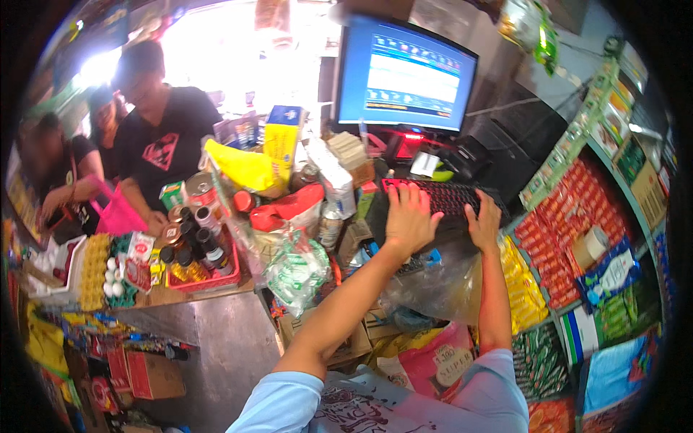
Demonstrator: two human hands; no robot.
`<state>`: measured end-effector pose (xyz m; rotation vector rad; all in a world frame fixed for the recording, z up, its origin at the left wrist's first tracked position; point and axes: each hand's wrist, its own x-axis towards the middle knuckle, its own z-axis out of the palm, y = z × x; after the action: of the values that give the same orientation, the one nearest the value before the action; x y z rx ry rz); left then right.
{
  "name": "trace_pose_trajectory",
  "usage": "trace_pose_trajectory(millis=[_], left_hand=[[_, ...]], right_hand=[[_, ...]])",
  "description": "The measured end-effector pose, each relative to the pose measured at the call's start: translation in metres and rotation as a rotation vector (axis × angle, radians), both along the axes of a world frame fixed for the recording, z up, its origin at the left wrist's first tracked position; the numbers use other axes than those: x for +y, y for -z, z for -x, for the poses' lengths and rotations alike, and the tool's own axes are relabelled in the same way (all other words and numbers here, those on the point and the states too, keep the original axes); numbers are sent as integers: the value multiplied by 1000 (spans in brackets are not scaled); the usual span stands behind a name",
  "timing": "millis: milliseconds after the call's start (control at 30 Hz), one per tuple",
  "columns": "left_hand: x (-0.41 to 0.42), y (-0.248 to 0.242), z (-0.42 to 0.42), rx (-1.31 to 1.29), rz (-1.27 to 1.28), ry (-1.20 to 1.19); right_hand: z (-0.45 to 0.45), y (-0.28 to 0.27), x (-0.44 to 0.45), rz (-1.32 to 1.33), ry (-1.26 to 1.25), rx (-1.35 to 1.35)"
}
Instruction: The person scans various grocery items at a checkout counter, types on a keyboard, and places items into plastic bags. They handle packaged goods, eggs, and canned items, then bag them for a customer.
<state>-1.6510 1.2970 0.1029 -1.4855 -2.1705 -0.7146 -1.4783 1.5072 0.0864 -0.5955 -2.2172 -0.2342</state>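
A black computer keyboard (448, 198) with red-lit edges lies on the dark desk below a monitor (409, 76). My left hand (409, 219) rests over its left end, palm down, fingers extended and thumb apart. At the right end, my right hand (484, 221) touches the keys with its fingers spread. Neither hand holds anything. Windows and icons fill the monitor, which bears writing. Under it glows a red-lit device (407, 147), with a white paper slip (424, 164) in front. Part of the keyboard is hidden by my fingers.
Packed goods, including a yellow-and-blue box (282, 142), crowd the desk's left. A red basket (203, 286) holds bottles beside an egg tray (116, 288). Several people stand across the counter; one person (162, 127) is beside a pink bag (120, 210). Shelves of red sachets (574, 216) rise at right.
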Motion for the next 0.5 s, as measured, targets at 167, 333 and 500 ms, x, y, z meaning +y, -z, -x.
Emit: trace_pose_trajectory(millis=[167,333,500], left_hand=[[1,1,-6,14,-15,12],[1,7,0,49,-46,-26],[4,7,-4,16,-77,33]], right_hand=[[-13,-11,-4,82,-3,-39],[-4,-16,-7,109,-25,-70],[-14,-12,-9,120,-13,-48]])
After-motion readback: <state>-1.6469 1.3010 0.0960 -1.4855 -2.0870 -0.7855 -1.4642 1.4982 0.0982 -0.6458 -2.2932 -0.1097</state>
